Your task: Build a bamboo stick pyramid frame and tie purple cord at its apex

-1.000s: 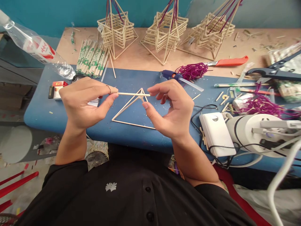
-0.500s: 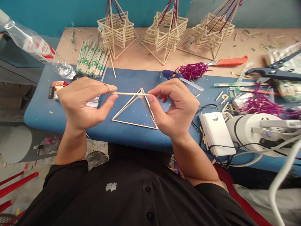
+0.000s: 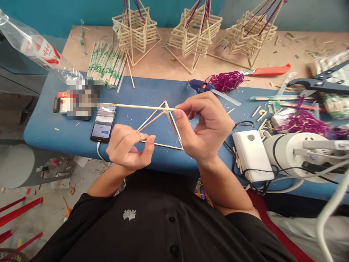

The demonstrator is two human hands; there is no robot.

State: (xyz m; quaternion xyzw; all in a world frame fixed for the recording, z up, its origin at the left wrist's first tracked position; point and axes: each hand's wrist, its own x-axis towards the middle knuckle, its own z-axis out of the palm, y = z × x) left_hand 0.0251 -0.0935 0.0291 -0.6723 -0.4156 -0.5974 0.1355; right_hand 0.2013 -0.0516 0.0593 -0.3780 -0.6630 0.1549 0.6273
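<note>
Between thumb and forefinger, my right hand [image 3: 205, 127] pinches one end of a thin wooden stick [image 3: 136, 106], which stretches out level to the left. My left hand [image 3: 131, 145] is off the stick, lower and nearer to me; its fingers are curled, the thumb stands apart from them, and nothing shows in its grasp. Behind and between both hands, a pyramid-like frame of sticks [image 3: 166, 146] rests on the blue mat [image 3: 73, 136]. The left hand hides its near left corner. A phone [image 3: 102, 125] with a plugged-in cable lies left of that hand.
Three stick structures [image 3: 137, 34] with purple strings stand at the back. Around them are wrapped chopsticks [image 3: 105, 65], a glue gun [image 3: 200, 86], purple string [image 3: 227, 81], an orange-handled knife [image 3: 272, 70], pliers [image 3: 313, 84], a power bank [image 3: 252, 156] and a plastic bottle [image 3: 40, 51].
My left hand has let go of the stick and moved down and right, uncovering the phone and the stick's left end. My right hand still pinches the stick, nearly in place.
</note>
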